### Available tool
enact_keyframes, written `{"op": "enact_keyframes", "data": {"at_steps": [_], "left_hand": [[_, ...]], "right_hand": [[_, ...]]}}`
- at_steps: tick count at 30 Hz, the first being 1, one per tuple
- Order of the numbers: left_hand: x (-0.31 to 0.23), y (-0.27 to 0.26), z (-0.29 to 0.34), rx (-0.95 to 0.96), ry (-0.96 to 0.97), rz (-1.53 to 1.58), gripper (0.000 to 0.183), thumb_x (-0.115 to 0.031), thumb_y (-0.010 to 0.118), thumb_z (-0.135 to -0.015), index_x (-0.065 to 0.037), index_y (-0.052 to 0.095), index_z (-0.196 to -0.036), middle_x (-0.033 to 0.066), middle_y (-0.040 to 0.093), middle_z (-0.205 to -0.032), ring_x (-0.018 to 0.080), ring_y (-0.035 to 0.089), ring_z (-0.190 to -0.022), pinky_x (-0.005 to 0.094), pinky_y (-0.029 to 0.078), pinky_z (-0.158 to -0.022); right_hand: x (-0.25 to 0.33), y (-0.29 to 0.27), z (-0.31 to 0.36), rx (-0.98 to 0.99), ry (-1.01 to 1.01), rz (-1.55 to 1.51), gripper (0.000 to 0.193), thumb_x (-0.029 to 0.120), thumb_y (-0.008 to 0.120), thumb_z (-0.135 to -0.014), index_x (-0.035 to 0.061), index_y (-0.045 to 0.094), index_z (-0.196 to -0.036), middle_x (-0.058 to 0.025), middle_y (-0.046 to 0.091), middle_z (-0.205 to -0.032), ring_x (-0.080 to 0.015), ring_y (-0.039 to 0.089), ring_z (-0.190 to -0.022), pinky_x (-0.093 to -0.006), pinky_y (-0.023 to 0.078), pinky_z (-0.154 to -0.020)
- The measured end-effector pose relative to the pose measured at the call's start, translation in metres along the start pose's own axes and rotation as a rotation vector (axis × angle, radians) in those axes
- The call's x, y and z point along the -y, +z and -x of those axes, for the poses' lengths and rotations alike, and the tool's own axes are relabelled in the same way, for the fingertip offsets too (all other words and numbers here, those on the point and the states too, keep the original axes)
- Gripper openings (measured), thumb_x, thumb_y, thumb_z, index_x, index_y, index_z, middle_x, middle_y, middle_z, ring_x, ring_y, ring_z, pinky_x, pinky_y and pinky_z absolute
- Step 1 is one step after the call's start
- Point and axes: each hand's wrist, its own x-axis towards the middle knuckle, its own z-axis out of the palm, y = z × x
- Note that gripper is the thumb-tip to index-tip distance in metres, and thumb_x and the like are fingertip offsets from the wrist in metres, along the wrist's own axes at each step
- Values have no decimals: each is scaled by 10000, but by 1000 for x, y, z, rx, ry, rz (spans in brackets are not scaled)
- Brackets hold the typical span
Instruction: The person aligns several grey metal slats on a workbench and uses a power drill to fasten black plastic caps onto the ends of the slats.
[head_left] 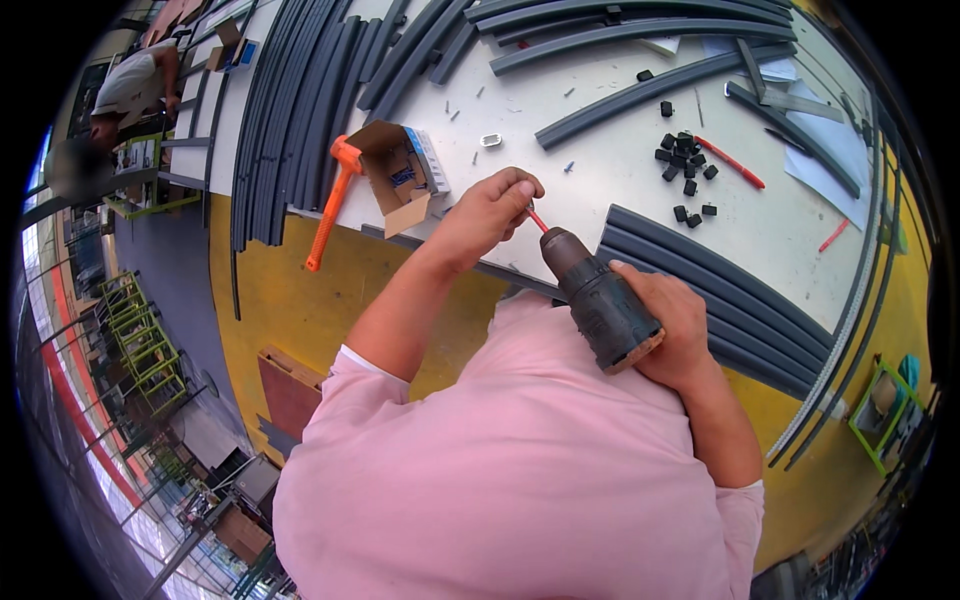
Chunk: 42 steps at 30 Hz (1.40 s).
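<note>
My right hand (672, 318) is wrapped round a dark cordless drill (598, 298), tilted with its chuck toward the upper left. A thin red bit (538, 220) sticks out of the chuck. At the bit's far end, my left hand (492, 218) is closed in a pinch, and whatever lies between its fingertips is too small and hidden to make out. Left of that hand stands an opened cardboard box (408, 178) with small dark blue pieces inside. Loose screws (569, 167) are scattered on the white table (535, 105) beyond my hands.
Grey profiles (715, 295) lie by my right hand, with more (300, 110) stacked at left. An orange hammer (335, 200) overhangs the table edge. Black plastic blocks (683, 155) and a red pen (730, 163) are at right. Another person (135, 85) stands far left.
</note>
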Motion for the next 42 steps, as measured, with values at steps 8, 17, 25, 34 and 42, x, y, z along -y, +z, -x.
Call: {"op": "enact_keyframes", "data": {"at_steps": [8,17,25,34,42], "left_hand": [[-6,16,-20,-520,317,-854,186,-173,577,-972,2,560,-1036,252,688,-910,438,673,-853,470,522,-779],[-20,37,-41,-166,171,-511,235,-97,495,-934,0,610,-1114,115,689,-926,209,648,-781,343,561,-691],[-8,149,-114,-104,563,-1055,307,-286,681,-939,-8,617,-1053,217,706,-973,385,692,-907,477,538,-801],[-19,145,-117,-2,318,-875,283,-279,656,-961,-8,623,-1036,145,704,-890,294,686,-831,421,544,-754],[-22,118,-75,463,-176,362,265,-209,486,-1047,-5,577,-1189,96,638,-887,170,577,-724,268,462,-596]], "right_hand": [[-8,-5,11,12,45,64,596,90,773,-682,66,677,-1270,-97,748,-1022,-278,703,-856,-367,537,-758],[-2,-32,62,-118,293,105,646,85,806,-659,40,667,-1289,-118,746,-1051,-294,708,-865,-364,546,-776],[-3,-35,106,-298,557,-35,692,35,818,-713,18,607,-1372,-165,724,-1207,-317,725,-1080,-359,545,-938],[0,-27,135,-392,624,-54,701,32,826,-707,2,606,-1371,-169,723,-1206,-317,720,-1087,-359,534,-952],[-2,-35,115,-386,465,-74,712,45,833,-670,-32,611,-1342,-166,731,-1172,-322,728,-995,-367,550,-890]]}}
